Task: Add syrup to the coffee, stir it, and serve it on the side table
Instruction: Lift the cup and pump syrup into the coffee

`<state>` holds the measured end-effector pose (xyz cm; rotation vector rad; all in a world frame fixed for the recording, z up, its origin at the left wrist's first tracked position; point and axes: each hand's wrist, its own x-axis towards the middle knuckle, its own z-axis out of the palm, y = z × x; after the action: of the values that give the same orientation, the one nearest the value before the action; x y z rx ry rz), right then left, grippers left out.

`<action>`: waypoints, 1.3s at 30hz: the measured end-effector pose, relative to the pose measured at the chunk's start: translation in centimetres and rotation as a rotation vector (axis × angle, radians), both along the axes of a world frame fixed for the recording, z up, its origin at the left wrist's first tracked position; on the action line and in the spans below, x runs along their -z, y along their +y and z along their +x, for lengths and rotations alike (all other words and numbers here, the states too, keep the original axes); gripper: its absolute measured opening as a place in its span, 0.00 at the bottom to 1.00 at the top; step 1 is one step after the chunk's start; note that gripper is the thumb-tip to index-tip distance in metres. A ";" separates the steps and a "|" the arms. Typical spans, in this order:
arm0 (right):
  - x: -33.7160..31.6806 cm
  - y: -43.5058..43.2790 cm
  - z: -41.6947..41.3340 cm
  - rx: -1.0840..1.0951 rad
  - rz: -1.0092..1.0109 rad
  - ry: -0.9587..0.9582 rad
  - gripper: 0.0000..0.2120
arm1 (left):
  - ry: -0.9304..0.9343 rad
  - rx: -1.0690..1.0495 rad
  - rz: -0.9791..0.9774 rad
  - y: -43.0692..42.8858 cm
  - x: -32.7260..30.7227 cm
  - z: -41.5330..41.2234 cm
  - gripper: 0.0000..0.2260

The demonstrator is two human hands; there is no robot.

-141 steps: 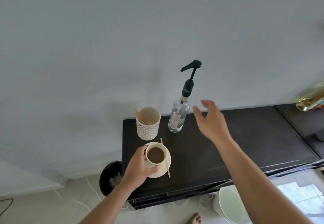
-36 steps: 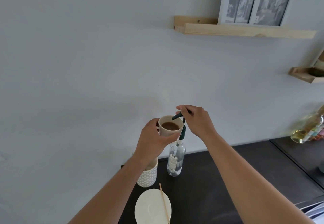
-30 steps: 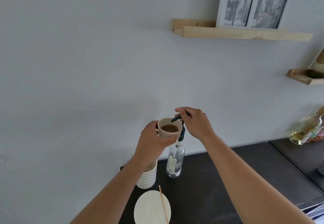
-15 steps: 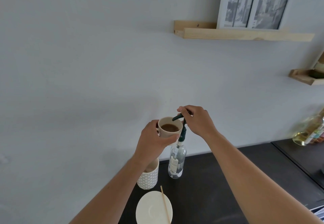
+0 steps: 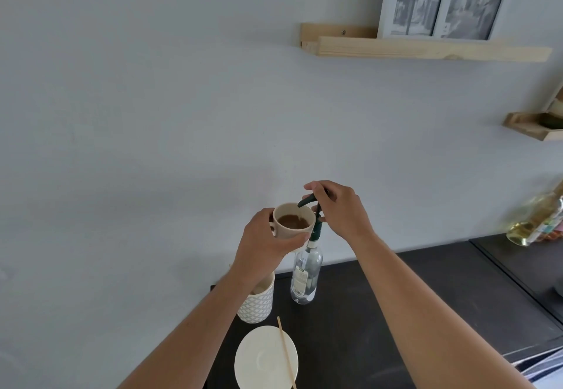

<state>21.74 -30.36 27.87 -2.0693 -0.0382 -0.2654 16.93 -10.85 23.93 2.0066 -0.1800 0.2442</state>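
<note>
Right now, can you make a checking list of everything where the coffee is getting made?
Surface: dark counter, bare at right.
Job's things: coffee cup held up under the pump spout of the syrup bottle; saucer with stir stick across it.
Clutter: patterned cup beside the bottle; glass bottle far right.
Hands: left hand grips the cup; right hand on the pump.
Cables: nothing seen.
Surroundings: white wall, wooden shelf with picture frame.
</note>
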 end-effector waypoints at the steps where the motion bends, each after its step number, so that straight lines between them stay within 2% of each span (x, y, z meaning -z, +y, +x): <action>1: 0.1 0.1 0.0 -0.003 0.015 0.006 0.13 | 0.003 0.001 -0.007 0.0 0.0 0.0 0.23; 20: -0.9 0.2 -0.1 -0.003 -0.078 0.064 0.13 | 0.016 0.018 -0.028 0.6 0.8 -0.5 0.23; 29: -0.5 -0.5 -1.1 -0.088 -0.046 0.064 0.21 | 0.011 0.011 -0.002 1.2 1.3 -0.9 0.25; 36: 2.5 -2.0 -2.4 -0.042 -0.031 0.093 0.30 | 0.061 -0.003 0.041 2.4 3.5 -2.5 0.30; 39: 4.6 -2.7 -3.5 0.010 -0.031 0.143 0.30 | 0.091 0.007 0.017 3.0 5.1 -3.8 0.31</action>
<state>18.23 -33.03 23.28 -2.1148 0.0547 -0.1234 13.17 -7.89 18.85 2.0295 -0.1315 0.1474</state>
